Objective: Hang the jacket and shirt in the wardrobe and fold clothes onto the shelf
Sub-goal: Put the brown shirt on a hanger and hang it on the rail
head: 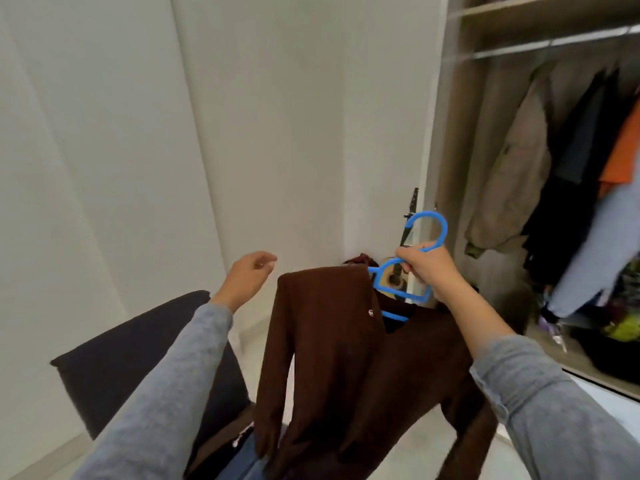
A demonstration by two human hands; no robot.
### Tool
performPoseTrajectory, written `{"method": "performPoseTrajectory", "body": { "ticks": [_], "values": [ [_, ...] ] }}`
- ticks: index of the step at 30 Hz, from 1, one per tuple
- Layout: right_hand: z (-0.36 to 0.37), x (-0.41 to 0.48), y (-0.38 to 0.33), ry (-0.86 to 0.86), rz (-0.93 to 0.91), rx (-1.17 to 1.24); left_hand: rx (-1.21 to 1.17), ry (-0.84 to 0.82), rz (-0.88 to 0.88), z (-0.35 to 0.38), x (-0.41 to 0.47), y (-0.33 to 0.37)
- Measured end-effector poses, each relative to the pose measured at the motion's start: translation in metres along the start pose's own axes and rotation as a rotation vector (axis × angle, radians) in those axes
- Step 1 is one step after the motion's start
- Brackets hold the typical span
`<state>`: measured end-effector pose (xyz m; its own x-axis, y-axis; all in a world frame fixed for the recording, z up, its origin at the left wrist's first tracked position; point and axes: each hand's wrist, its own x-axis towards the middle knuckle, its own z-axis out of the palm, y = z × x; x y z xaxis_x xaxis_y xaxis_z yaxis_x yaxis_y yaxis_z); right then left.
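1. Right now my view shows the right hand [429, 268] clenched around the neck of a blue hanger [444, 230], just below its hook, which points up.
2. From the hanger hangs a brown shirt [339, 358], held in mid-air at the centre, with one sleeve dropping toward the near edge.
3. To the left of the shirt's shoulder, the left hand [251, 271] is raised and released, fingers loosely curled, holding nothing and clear of the cloth.
4. Both arms wear grey sleeves [180, 375].
5. Near left, below the left arm, I see a dark chair [121, 358]; blue denim [239, 462] lies at the bottom edge.
6. Far right stands the open wardrobe [446, 133]; its rail [554, 43] carries a beige jacket [512, 174], dark garments and an orange one [623, 150], with a shelf [536, 10] above.
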<state>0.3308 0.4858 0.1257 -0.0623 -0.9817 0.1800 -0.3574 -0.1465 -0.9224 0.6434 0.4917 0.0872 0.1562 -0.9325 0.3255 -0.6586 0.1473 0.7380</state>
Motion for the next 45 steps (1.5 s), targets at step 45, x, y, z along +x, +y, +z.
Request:
{"method": "performPoseTrajectory", "body": {
  "ticks": [45],
  "values": [
    [-0.201,-0.063,0.045,0.254,-0.012,-0.093,0.161,-0.264,0.665,0.235,-0.072,0.209]
  ]
}}
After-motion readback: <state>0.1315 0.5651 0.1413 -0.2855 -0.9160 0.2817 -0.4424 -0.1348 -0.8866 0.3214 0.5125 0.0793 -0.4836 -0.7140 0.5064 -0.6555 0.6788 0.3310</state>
